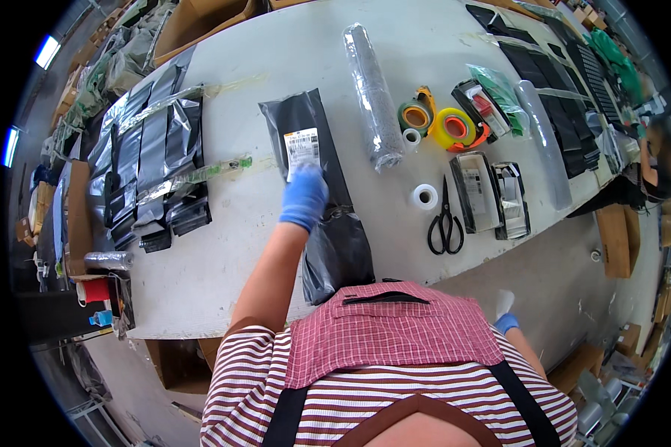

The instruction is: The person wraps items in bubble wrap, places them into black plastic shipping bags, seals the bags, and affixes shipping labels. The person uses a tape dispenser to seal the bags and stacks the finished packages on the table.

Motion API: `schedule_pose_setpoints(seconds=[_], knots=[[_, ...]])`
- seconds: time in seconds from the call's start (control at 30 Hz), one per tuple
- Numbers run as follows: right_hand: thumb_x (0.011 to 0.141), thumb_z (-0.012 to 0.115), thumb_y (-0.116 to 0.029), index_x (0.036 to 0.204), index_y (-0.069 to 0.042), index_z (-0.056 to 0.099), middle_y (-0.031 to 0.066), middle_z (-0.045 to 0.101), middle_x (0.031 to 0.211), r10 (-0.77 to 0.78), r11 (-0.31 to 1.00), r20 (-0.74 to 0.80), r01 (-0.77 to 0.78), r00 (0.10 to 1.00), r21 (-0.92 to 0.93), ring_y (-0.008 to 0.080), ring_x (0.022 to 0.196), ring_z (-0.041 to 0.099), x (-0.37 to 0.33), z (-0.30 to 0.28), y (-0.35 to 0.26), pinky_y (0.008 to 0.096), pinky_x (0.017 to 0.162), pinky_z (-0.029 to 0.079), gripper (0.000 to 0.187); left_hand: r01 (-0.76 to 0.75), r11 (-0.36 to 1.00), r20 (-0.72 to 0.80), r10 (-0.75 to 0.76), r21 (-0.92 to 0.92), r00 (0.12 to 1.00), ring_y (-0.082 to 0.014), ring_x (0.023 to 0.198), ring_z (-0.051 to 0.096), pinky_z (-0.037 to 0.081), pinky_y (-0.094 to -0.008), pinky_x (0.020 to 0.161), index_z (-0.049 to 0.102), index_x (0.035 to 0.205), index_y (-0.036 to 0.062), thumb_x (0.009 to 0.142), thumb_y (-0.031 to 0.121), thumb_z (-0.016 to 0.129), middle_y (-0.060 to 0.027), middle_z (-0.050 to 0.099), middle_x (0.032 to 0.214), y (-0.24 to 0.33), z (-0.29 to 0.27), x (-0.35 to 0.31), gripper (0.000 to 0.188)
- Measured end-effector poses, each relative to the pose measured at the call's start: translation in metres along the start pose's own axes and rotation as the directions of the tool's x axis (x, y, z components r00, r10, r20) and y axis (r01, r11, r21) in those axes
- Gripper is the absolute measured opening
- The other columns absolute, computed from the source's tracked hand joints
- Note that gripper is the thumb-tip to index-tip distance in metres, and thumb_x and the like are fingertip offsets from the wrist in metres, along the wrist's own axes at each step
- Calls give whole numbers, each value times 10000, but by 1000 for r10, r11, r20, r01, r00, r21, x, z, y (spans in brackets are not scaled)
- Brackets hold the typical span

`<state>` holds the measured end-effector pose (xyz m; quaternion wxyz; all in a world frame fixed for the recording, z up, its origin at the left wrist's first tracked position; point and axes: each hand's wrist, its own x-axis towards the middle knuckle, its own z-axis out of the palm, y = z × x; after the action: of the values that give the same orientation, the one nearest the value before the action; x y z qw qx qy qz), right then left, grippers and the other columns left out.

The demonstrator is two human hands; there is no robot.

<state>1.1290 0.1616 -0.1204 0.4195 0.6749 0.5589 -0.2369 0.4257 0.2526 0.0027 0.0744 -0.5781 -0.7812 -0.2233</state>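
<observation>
A long black plastic mailer bag [328, 179] lies lengthwise in front of me, its near end bulging and folded at the table's edge. On its upper part sits a white printed shipping label [301, 144]. My left hand [304, 197], in a blue glove, rests over the label's lower edge. Its fingers are bunched and smeared by motion, so their grip does not show. Low at my right side, beyond the table edge, my right hand [506, 322], also blue-gloved, holds a whitish slip [505, 301] that sticks up from it.
Black scissors [445, 227], a white tape roll [425, 197], tape dispensers [455, 130] and small open boxes [476, 192] lie to the right. A bubble-wrap roll [373, 97] is farther back. Taped-down black bags [153, 149] cover the left. Another person [660, 160] is at far right.
</observation>
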Motion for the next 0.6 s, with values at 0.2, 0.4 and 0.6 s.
schedule_pose_setpoints(seconds=[0.2, 0.4, 0.6], knots=[[784, 669, -375, 907, -3, 731, 167, 719, 901, -143, 989, 402, 141, 904, 35, 271, 794, 705, -18, 18, -61, 381, 692, 546, 397, 56, 993, 768, -119, 108, 629, -325, 1126, 586, 499, -450, 908, 634, 1008, 19, 890, 197, 530, -204, 643, 1114, 40, -56, 32, 237], [870, 554, -330, 762, -23, 677, 91, 673, 667, -534, 695, 47, 407, 844, 593, 174, 559, 628, -81, -178, -159, 349, 557, 508, 348, 108, 989, 259, -132, 102, 957, -400, 1420, 213, 257, -549, 1107, 365, 1454, 178, 898, 431, 558, -145, 240, 1552, -16, 56, 65, 641], [876, 544, -261, 879, -32, 619, 182, 609, 735, -564, 445, -702, 876, 435, 185, 308, 684, 615, -70, -345, -258, 394, 658, 499, 242, 74, 997, 337, -81, 33, 938, -479, 1409, 170, 250, -582, 1098, 368, 1461, 244, 893, 524, 539, -199, 158, 1566, -3, 48, 45, 657]])
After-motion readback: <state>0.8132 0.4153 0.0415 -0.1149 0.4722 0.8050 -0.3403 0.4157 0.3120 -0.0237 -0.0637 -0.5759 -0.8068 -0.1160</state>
